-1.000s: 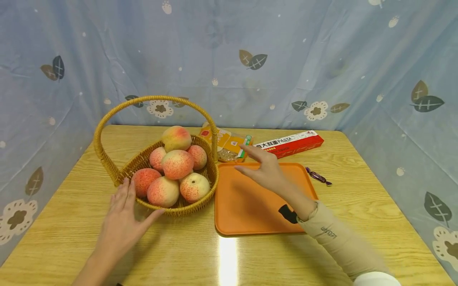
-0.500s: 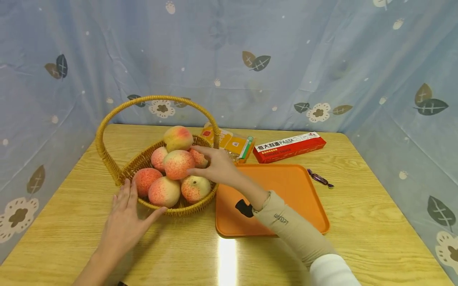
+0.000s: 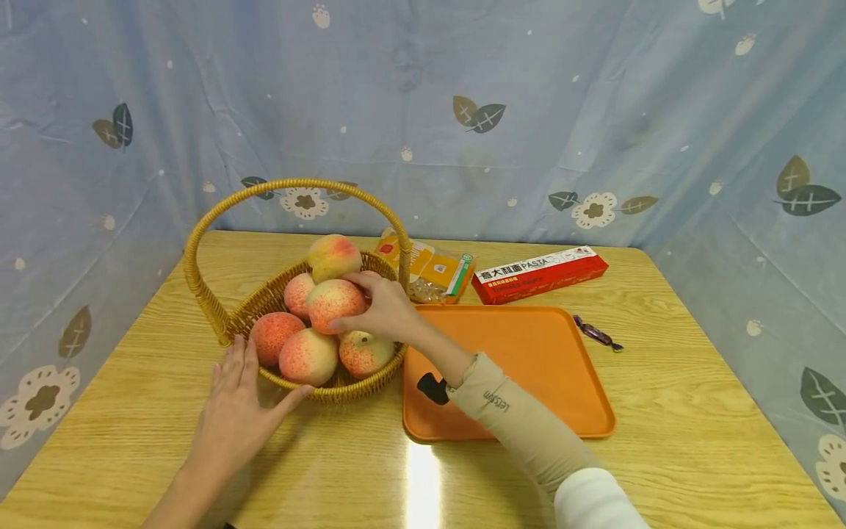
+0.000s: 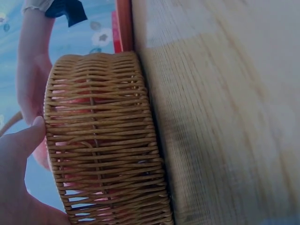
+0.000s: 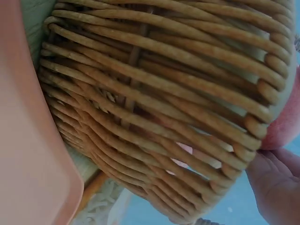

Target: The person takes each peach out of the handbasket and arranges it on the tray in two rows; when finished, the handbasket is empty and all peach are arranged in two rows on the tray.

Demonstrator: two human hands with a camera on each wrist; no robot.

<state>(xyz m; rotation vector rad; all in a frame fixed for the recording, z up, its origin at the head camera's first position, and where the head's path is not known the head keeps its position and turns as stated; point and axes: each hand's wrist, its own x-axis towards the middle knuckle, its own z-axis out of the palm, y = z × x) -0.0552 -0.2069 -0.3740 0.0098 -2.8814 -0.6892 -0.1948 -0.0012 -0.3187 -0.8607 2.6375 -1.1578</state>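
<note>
A wicker basket (image 3: pixel 365 391) with a tall arched handle stands left of centre in the head view and holds several peaches. My right hand (image 3: pixel 386 312) reaches over its right side and grips the red-speckled peach (image 3: pixel 333 306) in the middle of the pile, thumb at its lower right. A yellow-red peach (image 3: pixel 334 257) sits behind that one. My left hand (image 3: pixel 241 411) rests on the basket's near left rim, fingers and thumb spread and fairly straight. In the left wrist view, the thumb (image 4: pixel 33 136) touches the rim.
An orange tray (image 3: pixel 515 367) lies right of the basket, under my right forearm. Behind it are a yellow food packet (image 3: pixel 436 272) and a red pasta box (image 3: pixel 542 275). A purple-wrapped candy (image 3: pixel 598 333) lies right of the tray. Patterned cloth surrounds the table (image 3: pixel 661 441).
My right hand has moved left from above the tray to the basket and taken hold of the peach. The left hand has stayed at the rim. The view has shifted slightly.
</note>
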